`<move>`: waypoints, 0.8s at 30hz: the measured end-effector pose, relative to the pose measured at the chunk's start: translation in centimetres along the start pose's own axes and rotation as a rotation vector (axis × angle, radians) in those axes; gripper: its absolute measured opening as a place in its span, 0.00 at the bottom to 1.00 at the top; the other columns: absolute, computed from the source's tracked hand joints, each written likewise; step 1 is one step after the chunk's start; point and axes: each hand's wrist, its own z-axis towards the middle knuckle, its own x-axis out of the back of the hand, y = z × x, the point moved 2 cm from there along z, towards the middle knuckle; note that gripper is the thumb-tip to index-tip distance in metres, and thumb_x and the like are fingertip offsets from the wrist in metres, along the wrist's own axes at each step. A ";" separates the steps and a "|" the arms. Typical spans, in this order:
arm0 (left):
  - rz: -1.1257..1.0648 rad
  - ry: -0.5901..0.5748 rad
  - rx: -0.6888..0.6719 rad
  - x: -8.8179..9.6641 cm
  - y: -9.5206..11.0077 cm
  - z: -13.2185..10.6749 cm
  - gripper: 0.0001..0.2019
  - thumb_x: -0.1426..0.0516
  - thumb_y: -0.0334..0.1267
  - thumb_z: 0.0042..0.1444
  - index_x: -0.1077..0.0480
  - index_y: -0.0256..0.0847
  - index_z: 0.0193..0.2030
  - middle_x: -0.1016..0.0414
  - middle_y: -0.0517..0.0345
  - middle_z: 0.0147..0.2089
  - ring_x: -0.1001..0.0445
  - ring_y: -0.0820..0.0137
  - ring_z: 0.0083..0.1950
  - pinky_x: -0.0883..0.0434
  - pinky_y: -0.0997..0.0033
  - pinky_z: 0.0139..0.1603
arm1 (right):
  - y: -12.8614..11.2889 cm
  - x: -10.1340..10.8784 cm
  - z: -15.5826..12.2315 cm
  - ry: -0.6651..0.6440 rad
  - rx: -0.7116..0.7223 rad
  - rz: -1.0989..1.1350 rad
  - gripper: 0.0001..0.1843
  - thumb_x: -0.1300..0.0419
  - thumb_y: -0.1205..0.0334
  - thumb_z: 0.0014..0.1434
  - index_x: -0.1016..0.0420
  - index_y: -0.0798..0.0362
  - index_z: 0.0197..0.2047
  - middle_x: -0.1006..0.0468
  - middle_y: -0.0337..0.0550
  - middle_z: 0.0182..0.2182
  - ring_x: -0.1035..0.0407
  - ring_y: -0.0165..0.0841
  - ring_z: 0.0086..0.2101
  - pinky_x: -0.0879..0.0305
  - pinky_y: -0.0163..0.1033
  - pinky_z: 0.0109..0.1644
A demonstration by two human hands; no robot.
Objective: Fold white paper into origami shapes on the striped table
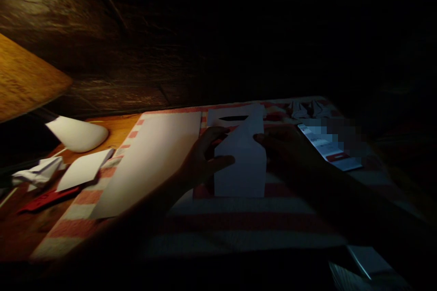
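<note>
In dim light, a white sheet of paper folded to a pointed top (243, 163) lies on a red and white striped cloth (239, 223). My left hand (205, 157) pinches its left edge, thumb on top of the paper. My right hand (287, 148) presses fingertips on the paper's upper right fold. Both forearms reach in from the bottom of the view.
A large flat white sheet (150, 159) lies to the left. Further left on the wooden table sit a folded paper (83, 168), a crumpled paper (37, 170), a red strip (48, 198) and a white lamp base (78, 134). A lit phone (329, 148) lies right of my hands.
</note>
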 end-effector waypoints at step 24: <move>0.009 0.200 0.103 -0.5 -0.9 -0.1 0.12 0.39 0.44 0.57 0.31 0.40 0.27 0.32 0.63 0.24 0.32 0.73 0.28 0.36 0.74 0.28 | 2.2 -0.5 -1.1 -0.243 -0.040 -0.109 0.13 0.27 0.60 0.51 0.18 0.51 0.41 0.17 0.45 0.34 0.24 0.40 0.35 0.27 0.46 0.40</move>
